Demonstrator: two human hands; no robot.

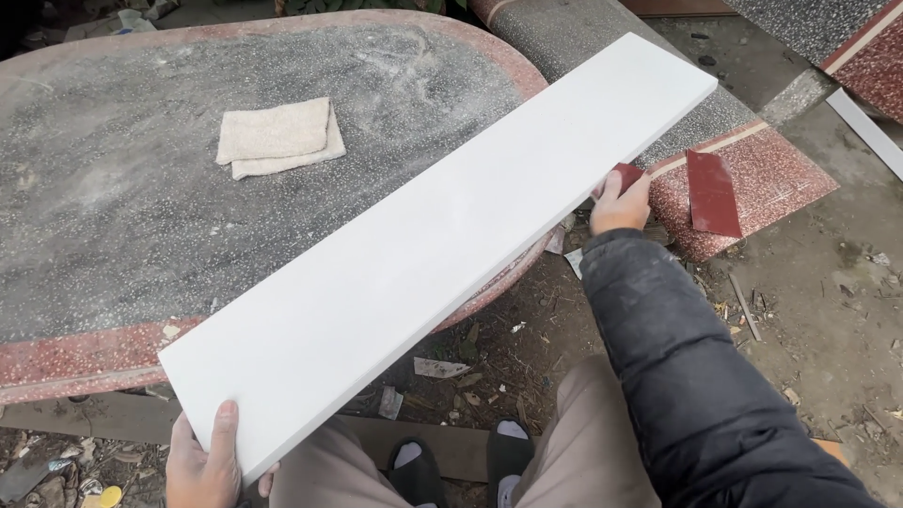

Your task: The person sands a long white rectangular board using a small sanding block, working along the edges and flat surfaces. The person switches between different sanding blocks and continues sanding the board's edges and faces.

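Long white board (442, 254) held diagonally across the frame's centre, resting over the speckled stone worktop (113, 207).
Left hand (202, 461) grips its lower-left end; right hand (621, 202) presses red sandpaper (628, 175) against its right edge. Stiff, smooth, probably unwieldy: best held near both ends.

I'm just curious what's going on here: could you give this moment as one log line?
left hand: grips white board near end | right hand: presses red sandpaper piece to board edge | spare sandpaper sheet, folded cloth on stone slabs
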